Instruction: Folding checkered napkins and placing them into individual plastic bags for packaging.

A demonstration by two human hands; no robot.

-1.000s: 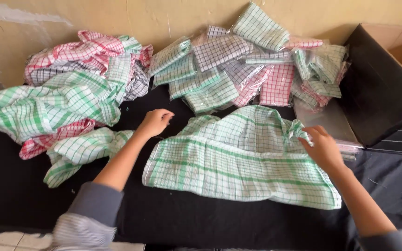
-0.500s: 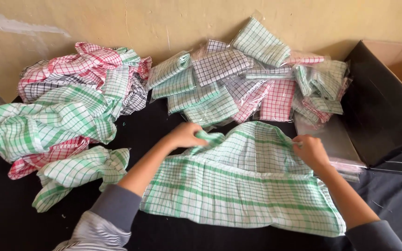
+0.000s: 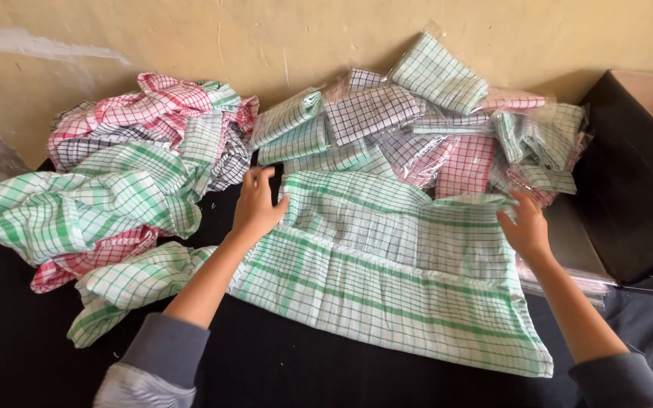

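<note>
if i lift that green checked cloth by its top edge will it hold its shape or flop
The green checked cloth would probably flop: it already lies in soft folds and ripples where the left hand and right hand grip its top edge. It looks thin, so likely light. On the black table it would probably bunch up rather than slide flat when pushed.

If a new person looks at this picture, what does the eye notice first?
First, the large green checked cloth spread on the black table, with the left hand and right hand at its far edge. Next, loose cloths heaped left, and bagged folded cloths along the wall.
</note>
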